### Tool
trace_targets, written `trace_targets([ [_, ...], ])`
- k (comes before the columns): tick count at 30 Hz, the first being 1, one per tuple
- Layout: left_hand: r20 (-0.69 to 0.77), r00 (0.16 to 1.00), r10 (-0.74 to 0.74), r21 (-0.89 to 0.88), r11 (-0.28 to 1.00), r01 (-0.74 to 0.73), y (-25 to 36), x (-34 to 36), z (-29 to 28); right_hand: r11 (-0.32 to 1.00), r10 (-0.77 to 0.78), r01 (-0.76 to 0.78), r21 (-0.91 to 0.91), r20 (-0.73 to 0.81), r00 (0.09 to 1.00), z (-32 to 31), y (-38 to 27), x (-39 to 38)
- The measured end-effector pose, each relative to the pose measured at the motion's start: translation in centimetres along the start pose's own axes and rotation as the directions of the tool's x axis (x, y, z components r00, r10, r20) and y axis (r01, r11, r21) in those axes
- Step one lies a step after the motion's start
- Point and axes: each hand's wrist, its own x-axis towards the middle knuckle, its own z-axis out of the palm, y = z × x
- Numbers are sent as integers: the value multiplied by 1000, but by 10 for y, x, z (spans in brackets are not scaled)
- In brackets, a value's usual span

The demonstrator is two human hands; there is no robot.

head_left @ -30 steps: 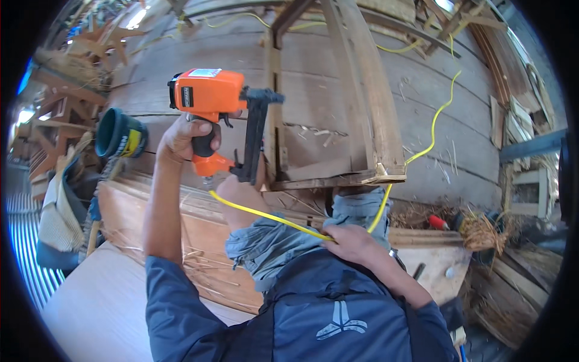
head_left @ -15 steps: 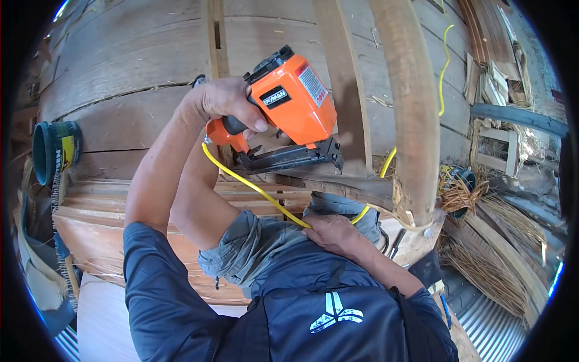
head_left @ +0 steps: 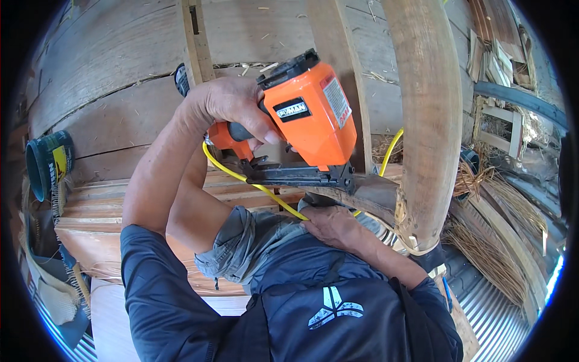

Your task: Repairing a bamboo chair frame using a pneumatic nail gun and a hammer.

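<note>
My left hand (head_left: 241, 111) is closed round the grip of an orange and black nail gun (head_left: 310, 117), a finger near its trigger. The gun's black nose lies at, or just above, a curved wooden rail (head_left: 377, 190); whether they touch I cannot tell. That rail meets a thick, smooth wooden post (head_left: 429, 114) on its right. From the gun's rear, a yellow air hose (head_left: 265, 190) runs down towards my right hand (head_left: 332, 223). This hand rests low by my lap at the rail's near side, its fingers mostly hidden.
Wide floorboards (head_left: 120, 108) carry scattered shavings. Upright slats (head_left: 341, 66) rise beyond the gun. At left stands a dark green bucket (head_left: 45, 166) beside stacked boards (head_left: 102, 211). Bundled straw-like fibre (head_left: 488, 253), offcuts and corrugated sheet (head_left: 497, 329) lie to the right.
The nail gun has shifted slightly right and down, with its nose nearer the rail. The post and rail appear farther right in view. My right hand has barely moved.
</note>
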Motion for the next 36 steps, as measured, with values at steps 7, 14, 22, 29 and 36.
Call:
trace_targets([
  [7,9,1000,24,-116,993,-23,-4,6,-1,998,29,-29,57,11,1000,-2,1,0],
  [14,35,999,-34,-33,999,35,0,15,-1,988,-147,143,-59,-82,986,7,10,-4],
  [22,191,980,46,-7,999,-46,19,25,-7,972,30,-49,228,85,996,-10,1,3],
  [29,268,958,100,-43,995,-92,10,31,-11,964,38,-71,257,131,991,-14,-1,5],
  [36,154,969,191,-196,967,-160,11,25,-9,960,53,-77,269,94,994,-7,2,-2],
])
